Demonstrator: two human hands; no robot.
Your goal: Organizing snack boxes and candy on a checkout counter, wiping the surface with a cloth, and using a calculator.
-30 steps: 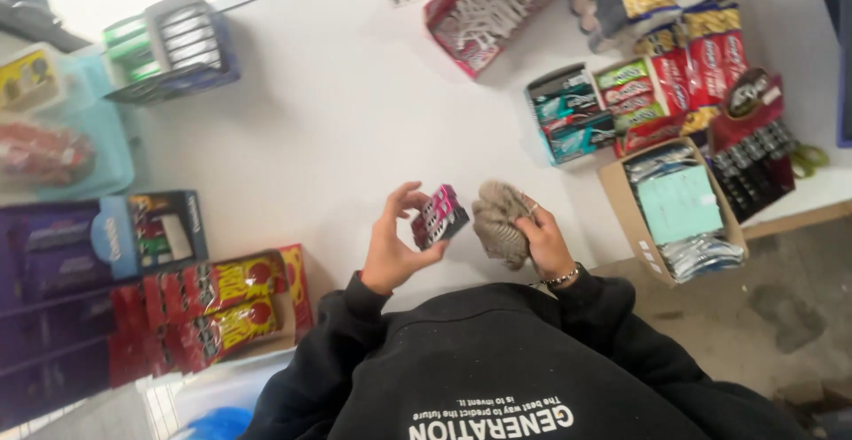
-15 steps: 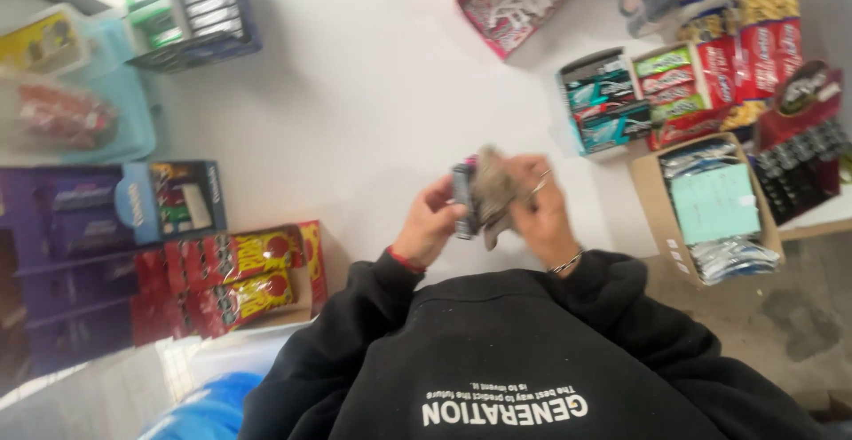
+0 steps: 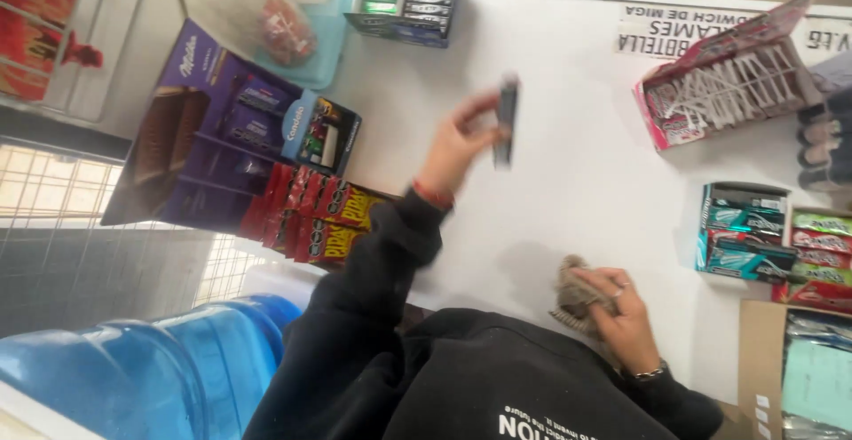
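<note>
We see a small dark packet [image 3: 507,120] – slim, upright, blurred – pinched in the left hand [image 3: 457,142] at its 3 o'clock, raised over the white counter [image 3: 568,182]. At 5 o'clock, near the body, the right hand [image 3: 621,316] is clenched on a grey-brown cloth [image 3: 575,296].

- I see a dark grey packet [image 3: 507,118], blurred, in my left hand [image 3: 454,142].
- My right hand [image 3: 621,316] grips a brown-beige cloth [image 3: 575,296].
- White table [image 3: 568,191] underneath.
- Purple display box [image 3: 200,129] at the left, red-and-yellow packets [image 3: 319,218] beside it.
- Teal packs [image 3: 744,245] on the right.
- Blue water jugs [image 3: 133,369], black sleeves [image 3: 373,289].
</note>
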